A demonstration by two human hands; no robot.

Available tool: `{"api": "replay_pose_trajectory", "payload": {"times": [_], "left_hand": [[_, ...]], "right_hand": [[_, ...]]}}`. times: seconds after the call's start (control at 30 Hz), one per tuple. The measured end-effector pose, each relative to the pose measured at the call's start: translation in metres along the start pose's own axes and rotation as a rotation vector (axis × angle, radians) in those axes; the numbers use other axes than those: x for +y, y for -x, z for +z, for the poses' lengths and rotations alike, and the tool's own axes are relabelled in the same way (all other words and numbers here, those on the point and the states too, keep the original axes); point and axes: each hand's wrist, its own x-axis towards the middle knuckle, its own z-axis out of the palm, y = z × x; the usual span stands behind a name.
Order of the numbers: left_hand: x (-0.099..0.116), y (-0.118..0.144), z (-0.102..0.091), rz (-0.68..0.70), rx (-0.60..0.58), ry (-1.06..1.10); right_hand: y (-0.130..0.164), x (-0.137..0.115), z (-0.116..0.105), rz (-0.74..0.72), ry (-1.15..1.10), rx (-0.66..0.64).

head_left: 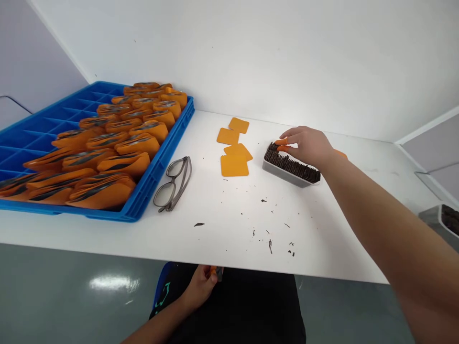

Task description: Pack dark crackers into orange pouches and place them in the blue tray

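My right hand [307, 145] is over a clear plastic box [287, 177] packed with a row of thin dark brown pieces [296, 166]. Orange covers sit on its thumb and forefinger, which are pinched close together at the far-left end of the row; whether a piece is between them is hidden. Below the table's front edge, in my lap, my left hand [201, 286] grips a small dark grey object [219, 274], partly cut off by the table edge. Orange shows at those fingertips too. Several flat orange squares [234, 166] lie left of the box, some overlapping.
A blue divided tray [134, 210] on the left holds many folded orange pouches [124, 165]. Folded eyeglasses [172, 184] lie beside it. Dark crumbs [270, 246] are scattered on the white table [215, 239]. Another box [435, 220] of dark pieces stands at the far right.
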Motion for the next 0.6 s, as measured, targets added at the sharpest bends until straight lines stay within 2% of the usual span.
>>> {"api": "replay_pose_trajectory", "payload": {"times": [0.17,0.33,0.5,0.6], "left_hand": [[0.001,0.0,0.001,-0.074,0.01,-0.065],[0.007,-0.006,-0.001,-0.117,0.022,-0.122],[0.014,-0.017,0.002,-0.094,0.02,-0.115],[0.03,-0.019,0.007,-0.054,-0.002,-0.089]], "right_hand": [[0.012,0.011,-0.008,0.045,0.012,0.107],[0.021,0.014,-0.037,0.096,-0.058,0.112],[0.041,0.011,-0.061,0.094,-0.16,0.13],[0.055,0.005,-0.069,0.064,-0.187,0.156]]}}
